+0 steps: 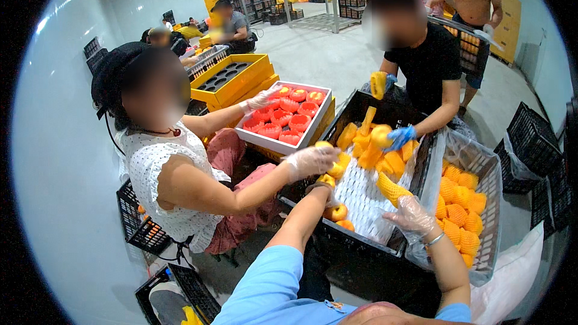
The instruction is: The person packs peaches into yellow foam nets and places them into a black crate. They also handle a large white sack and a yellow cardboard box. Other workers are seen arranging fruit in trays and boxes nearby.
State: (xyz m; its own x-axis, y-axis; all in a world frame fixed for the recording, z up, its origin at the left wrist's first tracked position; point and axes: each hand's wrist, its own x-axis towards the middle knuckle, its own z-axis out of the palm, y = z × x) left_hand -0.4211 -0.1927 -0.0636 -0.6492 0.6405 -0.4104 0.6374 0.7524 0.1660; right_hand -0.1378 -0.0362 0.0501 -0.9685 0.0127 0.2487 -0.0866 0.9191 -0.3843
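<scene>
Before me stands a black plastic crate lined with white foam netting. My left hand, in a clear glove, reaches to the yellow-orange fruit at the crate's left side; its fingers are partly hidden, and its hold is unclear. Gloved too, my right hand is over the crate's right side, with a yellow foam net sleeve at its fingers. Loose round fruit lies near the crate's near left corner. More foam sleeves are heaped at the far end.
A lined grey crate of sleeved fruit adjoins on the right. At left, a co-worker's gloved hand crosses near mine, beside a white box of red foam cups. Opposite, another co-worker's blue-gloved hand holds fruit. A white sack lies lower right.
</scene>
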